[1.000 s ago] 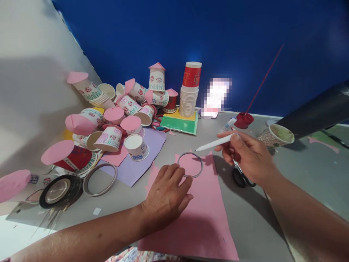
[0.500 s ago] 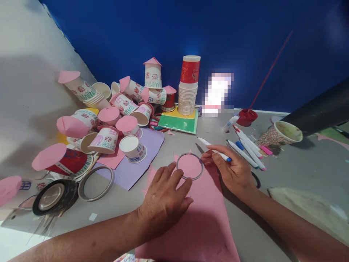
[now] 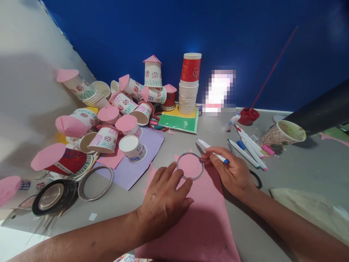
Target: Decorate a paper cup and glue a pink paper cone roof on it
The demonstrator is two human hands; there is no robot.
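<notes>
My left hand (image 3: pixel 167 200) lies spread over a pink paper sheet (image 3: pixel 201 225), fingertips at the left and lower edge of a thin grey ring (image 3: pixel 179 174). Pink paper shows through the ring. In my right hand (image 3: pixel 231 169) is a white marker with a blue end (image 3: pixel 215 153), held between thumb and fingers. One tip of the marker points up and left, away from the ring. The fingers of that hand reach to the ring's right edge. A second grey ring (image 3: pixel 81 194) rests on the table further left.
Paper cups with pink paper roofs (image 3: pixel 106 140) crowd the left side, partly on purple paper (image 3: pixel 144 156). A tall cup stack (image 3: pixel 188 91) stands at the back by the blue wall. Several markers (image 3: pixel 249 145) and a patterned cup (image 3: pixel 280 136) are on the right.
The marker in my right hand has tipped slightly lower and shifted a little left. My left hand and the ring keep their places. The view has shifted slightly.
</notes>
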